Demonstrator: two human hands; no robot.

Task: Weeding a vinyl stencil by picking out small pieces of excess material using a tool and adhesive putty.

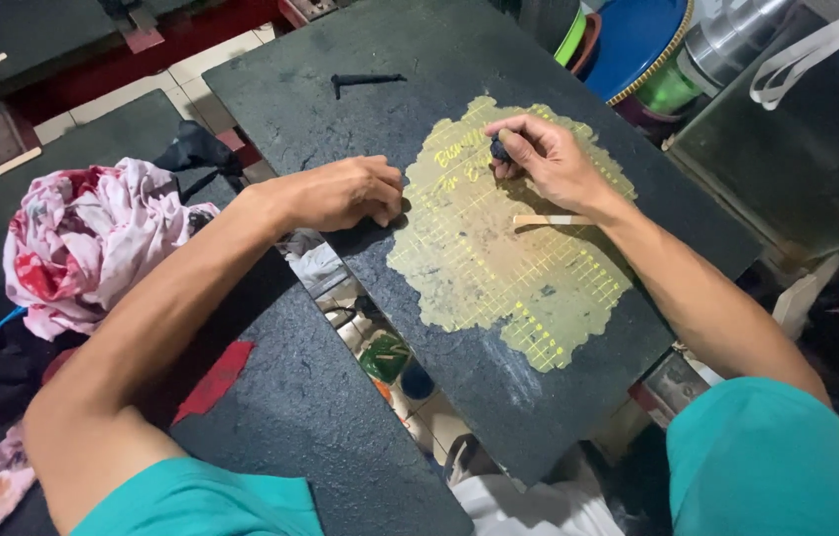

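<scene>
Fingers of the right hand [551, 159] are pinched around a small dark lump [500, 150], which is pressed onto the upper part of the yellowish gridded patch [514, 268]. The left hand [348, 192] is curled loosely, empty, and rested knuckles-down just left of that patch, at its edge. A thin pale stick [549, 219] is laid across the patch, just below the right wrist. The patch is carried by a black slanted board [380, 109], and a small dark tool [365, 79] is seen on the board well above and left of the patch. A second black board [310, 407] is placed below and left of the patch, with a red scrap [216, 377] on it. Far left of the patch, a crumpled pink-and-white stained cloth [92, 238] is heaped. Stacked blue and green round containers [638, 45] are seen beyond the board's top right corner.
</scene>
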